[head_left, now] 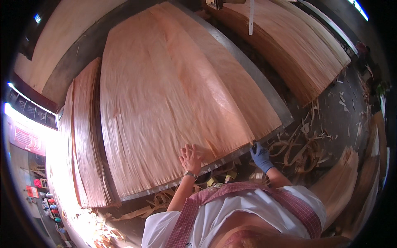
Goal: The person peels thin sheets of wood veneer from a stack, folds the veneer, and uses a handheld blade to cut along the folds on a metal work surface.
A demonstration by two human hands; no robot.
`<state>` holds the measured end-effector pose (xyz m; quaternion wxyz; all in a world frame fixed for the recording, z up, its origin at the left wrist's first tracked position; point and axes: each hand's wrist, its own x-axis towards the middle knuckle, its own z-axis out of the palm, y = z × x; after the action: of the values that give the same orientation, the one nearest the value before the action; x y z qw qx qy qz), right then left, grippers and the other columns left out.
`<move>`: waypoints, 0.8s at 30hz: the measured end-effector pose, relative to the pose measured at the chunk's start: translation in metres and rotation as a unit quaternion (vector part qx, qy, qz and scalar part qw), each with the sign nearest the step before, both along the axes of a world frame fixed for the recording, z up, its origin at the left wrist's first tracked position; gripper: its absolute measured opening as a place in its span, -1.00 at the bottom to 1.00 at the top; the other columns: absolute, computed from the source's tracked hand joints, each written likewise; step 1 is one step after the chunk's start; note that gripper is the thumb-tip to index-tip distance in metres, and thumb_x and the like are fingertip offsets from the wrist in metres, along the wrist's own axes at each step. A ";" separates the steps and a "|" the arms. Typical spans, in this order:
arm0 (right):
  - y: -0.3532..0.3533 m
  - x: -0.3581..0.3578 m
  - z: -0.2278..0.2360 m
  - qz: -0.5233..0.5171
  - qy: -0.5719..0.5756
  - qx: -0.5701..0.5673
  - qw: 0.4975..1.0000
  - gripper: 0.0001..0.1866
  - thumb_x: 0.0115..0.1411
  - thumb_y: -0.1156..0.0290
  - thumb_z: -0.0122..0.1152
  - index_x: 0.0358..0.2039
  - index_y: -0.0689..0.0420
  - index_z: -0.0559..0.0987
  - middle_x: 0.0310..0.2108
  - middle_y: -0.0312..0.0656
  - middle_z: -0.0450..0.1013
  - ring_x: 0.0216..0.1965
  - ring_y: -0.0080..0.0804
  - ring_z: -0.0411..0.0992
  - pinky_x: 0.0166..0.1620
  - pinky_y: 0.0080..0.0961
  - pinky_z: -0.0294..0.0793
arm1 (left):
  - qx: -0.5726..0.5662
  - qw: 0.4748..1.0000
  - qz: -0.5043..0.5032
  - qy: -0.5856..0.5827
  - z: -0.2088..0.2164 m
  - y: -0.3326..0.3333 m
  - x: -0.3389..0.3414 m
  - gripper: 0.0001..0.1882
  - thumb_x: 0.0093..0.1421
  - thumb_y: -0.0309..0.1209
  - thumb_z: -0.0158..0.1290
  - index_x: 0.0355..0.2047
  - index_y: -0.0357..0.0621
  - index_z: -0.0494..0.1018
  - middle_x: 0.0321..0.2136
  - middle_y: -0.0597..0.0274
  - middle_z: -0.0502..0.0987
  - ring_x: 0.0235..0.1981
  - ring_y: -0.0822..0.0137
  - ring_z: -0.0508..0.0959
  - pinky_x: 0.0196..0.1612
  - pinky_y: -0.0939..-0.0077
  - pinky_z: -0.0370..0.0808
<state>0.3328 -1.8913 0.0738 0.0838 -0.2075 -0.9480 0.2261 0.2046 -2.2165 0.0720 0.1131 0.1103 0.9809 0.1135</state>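
A broad, thin sheet of reddish-brown wood veneer (pixel 153 107) covers most of the grey worktable (pixel 264 84) before me, with a second strip of veneer (pixel 231 82) along its right side. My left hand (pixel 190 159), bare with a band at the wrist, lies flat on the veneer near its front edge, fingers spread. At that same edge, further right, my right hand (pixel 260 157) in a blue glove is closed on a small dark thing, too small to make out. Its tip meets the veneer's edge.
A stack of veneer (pixel 87 136) stands left of the table, and a larger stack (pixel 289 45) at the far right. Curled veneer scraps (pixel 306 153) litter the floor at right. More veneer sheets (pixel 341 182) lean at lower right. A white strip (pixel 251 18) hangs at the top.
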 end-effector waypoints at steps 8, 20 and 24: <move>0.039 0.008 -0.038 -0.045 0.022 -0.016 0.999 -0.62 0.11 0.13 0.25 -0.20 0.15 0.48 -0.42 0.01 0.53 -0.38 0.03 0.51 -0.30 -0.15 0.48 | 0.000 1.000 -0.014 0.010 0.000 0.005 0.002 -0.23 0.08 -0.08 0.13 0.29 0.16 0.13 0.36 0.08 -0.03 0.36 -0.11 -0.06 0.25 -0.18 0.03; 0.068 0.027 -0.026 -0.067 -0.022 0.005 0.998 -0.67 0.14 0.13 0.19 -0.23 0.11 0.47 -0.44 -0.01 0.53 -0.37 0.02 0.51 -0.31 -0.13 0.47 | -0.013 1.000 -0.010 -0.001 0.003 0.001 0.000 -0.19 0.06 -0.10 0.15 0.31 0.19 0.10 0.36 0.09 -0.04 0.36 -0.08 -0.07 0.27 -0.12 0.01; 0.089 0.047 -0.020 -0.092 -0.062 0.052 0.992 -0.64 0.15 0.11 0.17 -0.17 0.09 0.47 -0.44 -0.01 0.53 -0.39 0.03 0.51 -0.32 -0.10 0.47 | -0.011 1.000 -0.008 -0.006 0.003 -0.001 0.000 -0.20 0.07 -0.11 0.15 0.31 0.19 0.09 0.36 0.09 -0.05 0.37 -0.08 -0.07 0.28 -0.12 0.00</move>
<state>0.3796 -1.8023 0.0542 0.0558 -0.3031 -0.9388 0.1540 0.2049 -2.2172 0.0754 0.1207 0.1159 0.9805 0.1026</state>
